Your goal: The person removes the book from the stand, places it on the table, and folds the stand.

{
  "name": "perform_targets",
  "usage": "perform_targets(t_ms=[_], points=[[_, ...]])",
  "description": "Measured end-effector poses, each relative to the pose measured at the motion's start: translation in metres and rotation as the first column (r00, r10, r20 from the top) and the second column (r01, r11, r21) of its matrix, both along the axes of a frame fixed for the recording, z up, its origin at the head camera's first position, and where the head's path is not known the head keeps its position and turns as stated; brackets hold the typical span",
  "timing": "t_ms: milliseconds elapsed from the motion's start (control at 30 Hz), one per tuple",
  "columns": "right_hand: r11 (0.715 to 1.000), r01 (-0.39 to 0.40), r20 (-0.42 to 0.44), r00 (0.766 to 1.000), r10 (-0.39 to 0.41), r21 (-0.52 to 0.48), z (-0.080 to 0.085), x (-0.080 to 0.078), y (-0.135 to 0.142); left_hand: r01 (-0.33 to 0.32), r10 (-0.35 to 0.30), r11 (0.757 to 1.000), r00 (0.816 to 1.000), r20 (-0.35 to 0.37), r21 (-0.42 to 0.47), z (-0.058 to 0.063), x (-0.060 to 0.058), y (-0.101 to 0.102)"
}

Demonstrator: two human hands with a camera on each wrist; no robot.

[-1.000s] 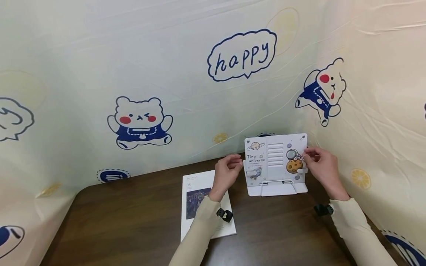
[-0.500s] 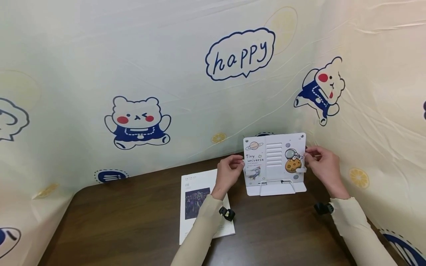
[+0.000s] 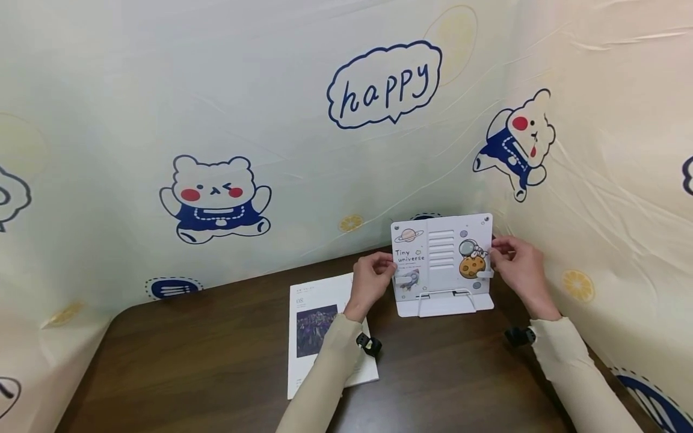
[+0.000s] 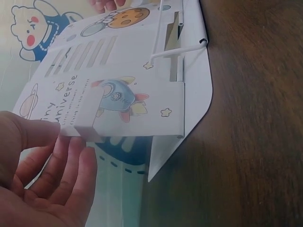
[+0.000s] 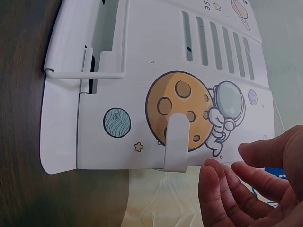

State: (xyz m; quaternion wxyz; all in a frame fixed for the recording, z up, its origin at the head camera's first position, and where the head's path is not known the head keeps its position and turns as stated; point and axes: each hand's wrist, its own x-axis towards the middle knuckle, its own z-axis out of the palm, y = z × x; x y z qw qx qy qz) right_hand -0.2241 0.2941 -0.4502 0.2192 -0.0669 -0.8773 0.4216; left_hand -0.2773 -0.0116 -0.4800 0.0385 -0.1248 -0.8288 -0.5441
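A white metal book stand (image 3: 441, 264), printed "Tiny universe" with a planet, rocket and astronaut, stands tilted back on its flat base at the right of the table. A wire bracket and small page clips sit on its front. My left hand (image 3: 371, 282) pinches its left edge: in the left wrist view the thumb (image 4: 42, 132) lies on the front by a clip (image 4: 90, 116), fingers at the back. My right hand (image 3: 521, 264) is at the right edge, thumb (image 5: 258, 152) over the front and fingertips right at the rim in the right wrist view.
A white book (image 3: 303, 367) with a dark picture on its cover lies flat under the left forearm. The brown wooden table (image 3: 189, 361) ends against hanging cloth (image 3: 292, 204) printed with bears, behind and at the right.
My left hand has moved right, from just beside the stand onto its left edge. The right hand stays by the right edge. The whole head view has shifted slightly.
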Motion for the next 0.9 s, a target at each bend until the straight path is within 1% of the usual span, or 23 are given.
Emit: perform_targets(t_ms=[167,267,467,600,733,900], points=[[1.0,0.006,0.016,1.0,-0.006,0.01,0.0012,-0.0002,-0.001,-0.011,0.01,0.999,1.0,-0.018,-0.031,0.0018,-0.0003,0.0],[1.0,-0.001,0.015,1.0,0.001,0.01,0.0015,-0.0004,-0.0014,-0.012,0.011,0.999,1.0,-0.012,-0.033,0.0025,0.0004,-0.0004],[0.999,-0.016,-0.02,1.0,0.016,0.037,-0.0005,-0.0004,-0.0018,-0.005,0.006,0.999,1.0,0.002,-0.035,0.0031,0.0027,-0.0014],[0.999,-0.014,-0.021,1.0,0.015,0.048,-0.0009,-0.0008,-0.0024,0.001,-0.001,0.999,1.0,0.005,-0.035,0.0026,0.0031,-0.0032],[0.998,-0.018,-0.005,1.0,0.018,0.055,-0.0001,-0.0001,-0.0047,0.025,-0.024,0.999,1.0,0.012,-0.039,0.0022,0.0034,-0.0053],[0.998,-0.049,0.027,0.998,0.048,0.039,0.0012,0.0013,-0.009,0.085,-0.083,0.996,0.996,0.036,-0.034,0.0051,0.0053,-0.0087]])
